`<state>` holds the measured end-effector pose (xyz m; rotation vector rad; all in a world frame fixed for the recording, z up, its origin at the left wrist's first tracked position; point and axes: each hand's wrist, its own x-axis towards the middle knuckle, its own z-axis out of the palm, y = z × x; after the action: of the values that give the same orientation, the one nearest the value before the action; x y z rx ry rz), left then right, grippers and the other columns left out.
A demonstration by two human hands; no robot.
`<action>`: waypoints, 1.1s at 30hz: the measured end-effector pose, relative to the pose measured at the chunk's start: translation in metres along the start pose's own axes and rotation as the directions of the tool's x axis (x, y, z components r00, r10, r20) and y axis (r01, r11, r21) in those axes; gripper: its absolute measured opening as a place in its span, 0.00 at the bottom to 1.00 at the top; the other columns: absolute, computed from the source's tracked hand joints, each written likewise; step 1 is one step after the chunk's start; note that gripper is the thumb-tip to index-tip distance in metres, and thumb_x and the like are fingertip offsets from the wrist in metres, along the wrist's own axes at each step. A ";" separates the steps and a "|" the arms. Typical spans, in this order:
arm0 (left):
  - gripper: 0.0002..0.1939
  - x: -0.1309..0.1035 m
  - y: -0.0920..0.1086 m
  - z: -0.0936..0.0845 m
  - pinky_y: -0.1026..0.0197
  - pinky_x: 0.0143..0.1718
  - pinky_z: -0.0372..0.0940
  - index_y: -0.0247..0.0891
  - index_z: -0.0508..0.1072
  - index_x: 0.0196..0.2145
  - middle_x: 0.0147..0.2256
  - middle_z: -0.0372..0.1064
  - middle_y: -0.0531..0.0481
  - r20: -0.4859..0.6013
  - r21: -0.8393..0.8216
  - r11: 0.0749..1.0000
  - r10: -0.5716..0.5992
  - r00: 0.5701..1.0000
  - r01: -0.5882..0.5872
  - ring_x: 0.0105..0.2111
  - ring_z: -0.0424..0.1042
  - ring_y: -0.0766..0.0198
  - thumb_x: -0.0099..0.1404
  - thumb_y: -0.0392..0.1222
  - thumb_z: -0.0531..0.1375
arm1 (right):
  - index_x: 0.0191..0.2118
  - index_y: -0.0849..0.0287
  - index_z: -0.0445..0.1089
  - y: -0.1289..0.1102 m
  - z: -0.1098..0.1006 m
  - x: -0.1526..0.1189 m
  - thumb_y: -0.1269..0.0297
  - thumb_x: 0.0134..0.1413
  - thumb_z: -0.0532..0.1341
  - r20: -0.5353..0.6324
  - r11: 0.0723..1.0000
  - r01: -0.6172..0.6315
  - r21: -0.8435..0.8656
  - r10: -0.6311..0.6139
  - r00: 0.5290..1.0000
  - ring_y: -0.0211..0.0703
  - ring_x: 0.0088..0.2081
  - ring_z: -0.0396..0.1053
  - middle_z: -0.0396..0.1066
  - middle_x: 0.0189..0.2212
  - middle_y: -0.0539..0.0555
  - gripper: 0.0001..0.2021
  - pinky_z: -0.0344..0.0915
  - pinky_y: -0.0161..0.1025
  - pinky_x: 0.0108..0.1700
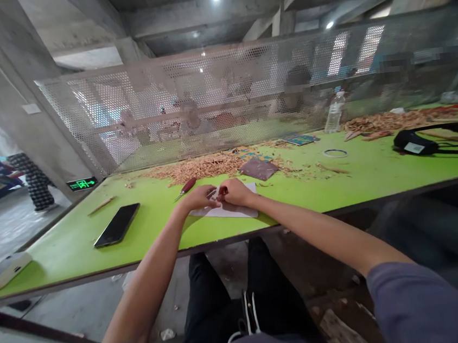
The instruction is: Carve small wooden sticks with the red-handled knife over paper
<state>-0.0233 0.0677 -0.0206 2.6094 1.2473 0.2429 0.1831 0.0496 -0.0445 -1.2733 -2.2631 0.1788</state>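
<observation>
Over a white sheet of paper [239, 208] near the table's front edge, my two hands come close together. My right hand [235, 191] is closed, its fingertips pinching a small dark reddish piece [222, 192] too small to name. Facing it from the left, my left hand [199, 197] has its thumb and fingers apart, with nothing clearly held in them. Just beyond the left hand lies a carving knife [187, 187] with a red handle. A brown sheet that looks like sandpaper [259, 169] lies behind the right hand.
Wood shavings [208, 167] are heaped along the perforated metal screen [157, 113]. A phone [118, 225] and a wood stick [101, 206] lie left on the green table [151, 250]. A plastic bottle [334, 112] and a black strapped item [416, 142] are right. A person [24, 166] stands far left.
</observation>
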 end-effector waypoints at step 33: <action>0.32 -0.005 0.011 -0.005 0.56 0.50 0.64 0.37 0.74 0.53 0.52 0.75 0.42 0.005 -0.039 0.999 -0.033 0.999 0.033 0.51 0.72 0.46 0.55 0.58 0.68 | 0.36 0.63 0.80 -0.001 0.000 -0.002 0.71 0.51 0.62 -0.081 0.996 -0.037 -0.078 0.030 0.996 0.46 0.37 0.72 0.79 0.35 0.59 0.09 0.60 0.36 0.39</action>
<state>-0.0191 0.0579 -0.0132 2.5530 1.2702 0.2535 0.1833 0.0474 -0.0453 -1.3356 -2.2017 0.0500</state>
